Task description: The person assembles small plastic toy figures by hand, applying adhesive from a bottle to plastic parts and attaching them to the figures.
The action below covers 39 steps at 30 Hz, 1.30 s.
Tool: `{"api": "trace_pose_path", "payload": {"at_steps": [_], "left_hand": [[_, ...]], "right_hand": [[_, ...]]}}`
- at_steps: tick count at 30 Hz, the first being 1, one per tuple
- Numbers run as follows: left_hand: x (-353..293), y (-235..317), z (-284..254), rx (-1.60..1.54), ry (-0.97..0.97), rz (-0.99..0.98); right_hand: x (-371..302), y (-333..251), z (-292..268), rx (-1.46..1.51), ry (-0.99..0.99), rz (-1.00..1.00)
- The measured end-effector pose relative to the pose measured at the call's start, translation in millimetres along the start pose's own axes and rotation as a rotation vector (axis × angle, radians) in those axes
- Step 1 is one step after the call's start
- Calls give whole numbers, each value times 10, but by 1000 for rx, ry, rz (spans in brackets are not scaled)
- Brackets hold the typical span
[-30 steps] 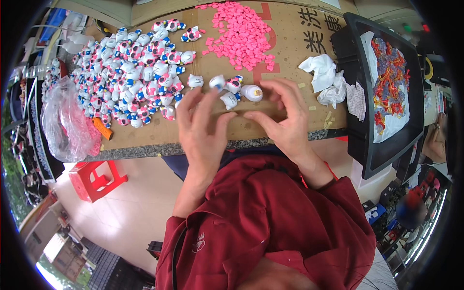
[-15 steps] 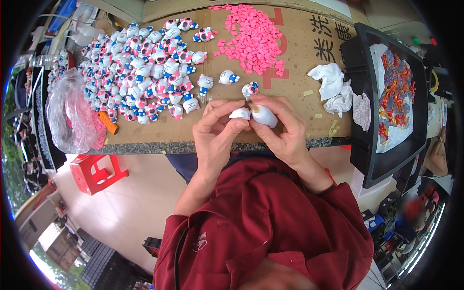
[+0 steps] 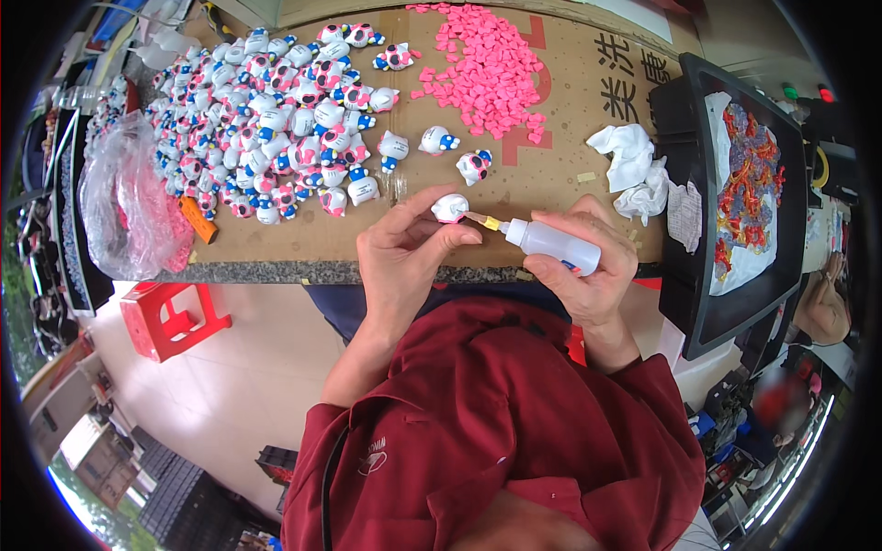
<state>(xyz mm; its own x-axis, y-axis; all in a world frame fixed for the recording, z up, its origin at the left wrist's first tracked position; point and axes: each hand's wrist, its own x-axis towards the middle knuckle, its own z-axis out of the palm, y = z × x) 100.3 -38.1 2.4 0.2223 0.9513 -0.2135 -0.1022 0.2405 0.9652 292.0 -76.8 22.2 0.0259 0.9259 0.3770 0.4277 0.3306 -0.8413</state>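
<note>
Between the thumb and fingers of my left hand is a small white and pink figurine piece, its white side facing up. My right hand grips a translucent squeeze bottle, tilted on its side with the yellow-based needle tip pointing left. The tip reaches the figurine piece or lies right at its edge; I cannot tell if it touches. Just beyond my hands lie a loose cat-shaped figurine and another figurine. Farther back is a heap of small pink pieces.
A large pile of white, blue and pink figurines covers the left of the cardboard. Beside it are a clear plastic bag and an orange-handled tool. Crumpled tissues and a black tray of red and purple pieces are on the right.
My right hand has drawn back to the right, turning the bottle so its needle tip shows against the piece. My left hand still holds the figurine piece, slightly farther left.
</note>
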Motion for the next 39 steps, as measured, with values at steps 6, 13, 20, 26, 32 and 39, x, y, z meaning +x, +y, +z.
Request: {"api": "trace_pose_path", "payload": {"at_steps": [6,13,20,26,32,39], "left_hand": [[0,-27,2,37,0,-3],[2,-19,-8,68,15,3],[2,-25,-2,36,8,46],[-61,-7,5,-48,38,50],[-129,-52,-69,-3,6,36],[-147,-46,-83,20,-32,-13]], "right_hand": [[-14,-12,36,8,14,57],[-3,-29,18,-3,39,92],[-26,-27,-6,11,6,103],[11,72,184,310,185,415],[122,158,373,-155,62,129],[257,324,138,-247,197,212]]}}
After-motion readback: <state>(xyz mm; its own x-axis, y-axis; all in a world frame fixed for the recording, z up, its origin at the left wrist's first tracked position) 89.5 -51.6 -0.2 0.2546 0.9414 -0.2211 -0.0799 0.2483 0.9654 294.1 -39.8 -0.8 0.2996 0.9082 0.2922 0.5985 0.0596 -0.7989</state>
